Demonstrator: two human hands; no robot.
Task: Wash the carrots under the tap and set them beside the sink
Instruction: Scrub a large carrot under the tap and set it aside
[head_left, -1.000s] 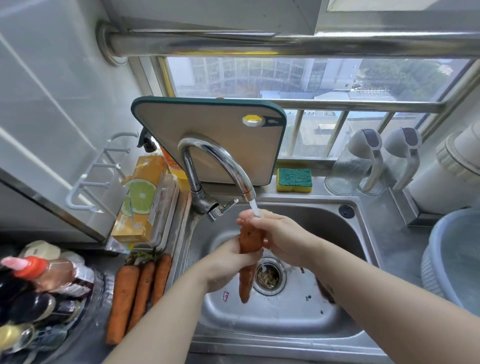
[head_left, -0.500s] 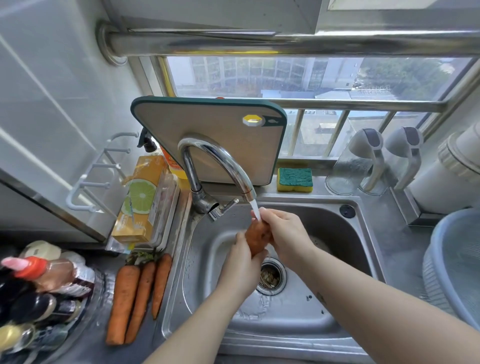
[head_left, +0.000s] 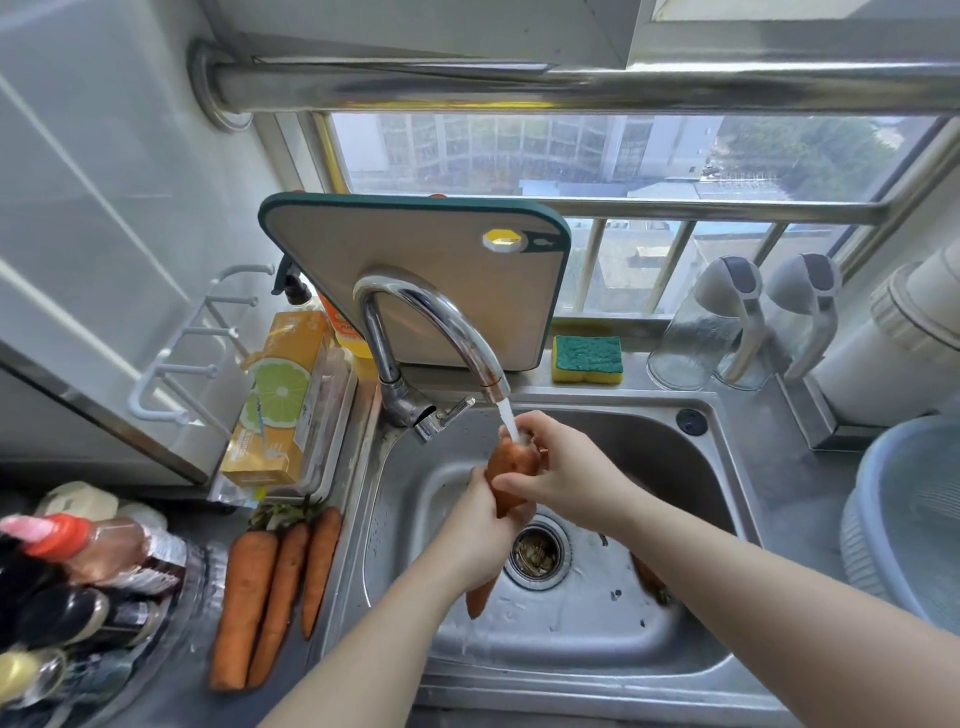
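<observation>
An orange carrot is held upright under the running tap, over the steel sink. Water falls on its thick top end. My left hand wraps its lower half; the thin tip pokes out below my wrist. My right hand grips the upper part from the right. Three more carrots lie side by side on the counter to the left of the sink, leafy ends pointing away from me. Another orange piece lies in the basin, partly hidden by my right forearm.
A cutting board leans behind the tap. A sponge sits on the back ledge beside two glass jugs. A yellow box stands left of the tap. Bottles crowd the near left; a blue basin sits at right.
The carrot rose and shifted slightly right under the stream while both hands kept rubbing it; my left hand slid along it. The carrots on the counter stayed put.
</observation>
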